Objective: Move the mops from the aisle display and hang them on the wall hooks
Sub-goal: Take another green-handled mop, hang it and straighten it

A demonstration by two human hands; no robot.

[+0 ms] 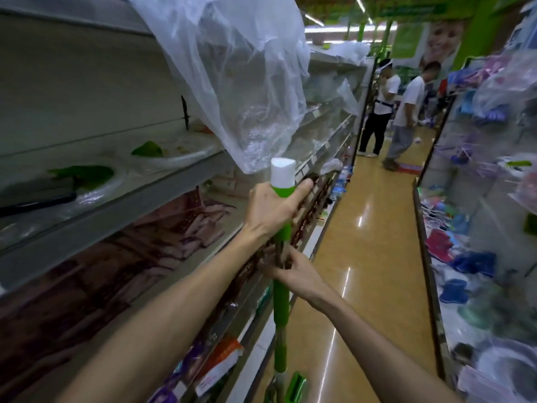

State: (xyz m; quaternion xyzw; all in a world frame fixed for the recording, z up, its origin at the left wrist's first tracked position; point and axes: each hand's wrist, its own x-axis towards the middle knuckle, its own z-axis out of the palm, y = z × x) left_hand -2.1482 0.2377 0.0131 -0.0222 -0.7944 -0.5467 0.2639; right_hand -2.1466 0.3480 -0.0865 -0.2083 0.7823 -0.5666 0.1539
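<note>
A mop [281, 301] with a green shaft stands upright in front of me, its white sponge top at the level of a shelf edge. My left hand [271, 209] is closed round the green collar just under the white top. Lower down, my right hand [293, 267] grips the shaft where a brownish part sits. A green clamp piece shows at the shaft's lower end near the frame bottom. The mop's foot is out of view.
Grey shelves [122, 196] run along my left with plates and packets. A clear plastic sheet [238, 77] hangs over them just above the mop top. A rack of coloured goods [476, 257] lines the right. Two people [406, 112] stand far down the glossy aisle floor [363, 242].
</note>
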